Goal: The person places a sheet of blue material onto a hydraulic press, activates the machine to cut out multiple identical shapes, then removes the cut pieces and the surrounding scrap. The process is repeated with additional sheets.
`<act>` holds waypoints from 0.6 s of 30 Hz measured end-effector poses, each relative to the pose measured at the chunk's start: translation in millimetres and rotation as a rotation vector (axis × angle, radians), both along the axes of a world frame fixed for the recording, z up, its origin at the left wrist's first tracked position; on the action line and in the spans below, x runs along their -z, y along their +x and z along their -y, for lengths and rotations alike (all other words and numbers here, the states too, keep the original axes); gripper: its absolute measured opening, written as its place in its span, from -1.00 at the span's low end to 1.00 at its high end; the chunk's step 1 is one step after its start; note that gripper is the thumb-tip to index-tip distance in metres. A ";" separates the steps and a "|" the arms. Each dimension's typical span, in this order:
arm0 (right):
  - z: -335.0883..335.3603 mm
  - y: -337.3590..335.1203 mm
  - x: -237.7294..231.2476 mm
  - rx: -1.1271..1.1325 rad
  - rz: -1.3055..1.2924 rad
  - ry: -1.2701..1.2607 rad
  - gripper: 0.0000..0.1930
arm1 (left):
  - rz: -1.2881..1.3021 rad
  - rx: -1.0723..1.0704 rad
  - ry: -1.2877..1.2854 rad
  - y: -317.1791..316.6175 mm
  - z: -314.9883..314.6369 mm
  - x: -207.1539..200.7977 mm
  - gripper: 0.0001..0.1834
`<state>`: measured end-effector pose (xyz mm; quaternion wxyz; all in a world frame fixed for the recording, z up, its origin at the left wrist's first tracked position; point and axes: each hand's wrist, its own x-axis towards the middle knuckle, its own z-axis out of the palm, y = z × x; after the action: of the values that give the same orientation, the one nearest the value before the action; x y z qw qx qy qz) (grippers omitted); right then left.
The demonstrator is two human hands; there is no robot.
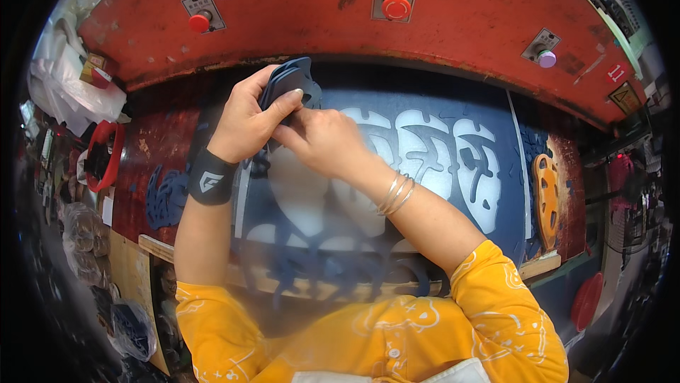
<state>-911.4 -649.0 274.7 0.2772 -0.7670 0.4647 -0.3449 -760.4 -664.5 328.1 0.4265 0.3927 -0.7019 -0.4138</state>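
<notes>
My left hand [248,110] is closed around a small stack of dark blue cut-out pieces [289,77], thumb pressed on the front one. Against the lower end of that stack, my right hand [327,141] has its fingers curled and pressed together; its fingertips are partly hidden, and it appears to grip the pieces. Both hands are raised over a dark blue sheet [510,192] with several shaped holes, through which a pale surface [425,153] shows. Blurred strips of the sheet [340,270] hang at its near edge.
A red machine beam [297,15] with push buttons [396,7] spans the far side. An orange cutting die [545,199] stands at the right, near blue scraps [533,144]. More blue offcuts [166,195] lie at the left, beyond which are plastic bags [74,86].
</notes>
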 end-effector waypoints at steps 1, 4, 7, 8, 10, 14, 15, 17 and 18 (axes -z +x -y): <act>2.6 -1.4 4.1 -0.041 0.096 0.030 -0.62 | 0.059 -0.012 -0.012 0.2 -0.1 0.1 -0.72; 5.9 -12.2 19.8 -0.010 0.193 0.014 -0.68 | -0.015 -0.037 0.148 8.7 -2.0 -0.8 -0.73; 0.1 -32.4 30.9 0.037 0.072 -0.026 -0.72 | -0.242 -0.224 0.138 25.6 4.3 -7.1 -0.70; -3.6 -38.0 31.2 0.050 0.000 -0.024 -0.72 | -0.322 -0.285 0.156 30.5 5.9 -9.0 -0.69; -12.0 -43.4 25.7 0.011 0.000 -0.033 -0.70 | -0.436 -0.247 0.147 36.9 7.5 -12.0 -0.69; -12.6 -25.1 -2.4 0.015 0.086 -0.131 -0.64 | -0.300 -0.214 0.205 25.0 1.7 -6.4 -0.70; -8.7 -17.2 -9.4 0.033 0.040 -0.159 -0.61 | -0.198 -0.174 0.124 17.2 -0.6 -2.3 -0.70; -0.6 -6.1 -19.4 0.048 -0.083 -0.208 -0.58 | -0.042 -0.090 -0.070 4.3 -5.4 3.7 -0.70; 1.5 -5.3 -21.8 0.028 -0.118 -0.134 -0.56 | 0.004 -0.107 -0.153 1.5 -6.5 3.7 -0.70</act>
<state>-916.7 -650.6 296.5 0.1925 -0.7963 0.4668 -0.3330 -758.9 -658.0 324.4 0.4753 0.3966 -0.7105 -0.3346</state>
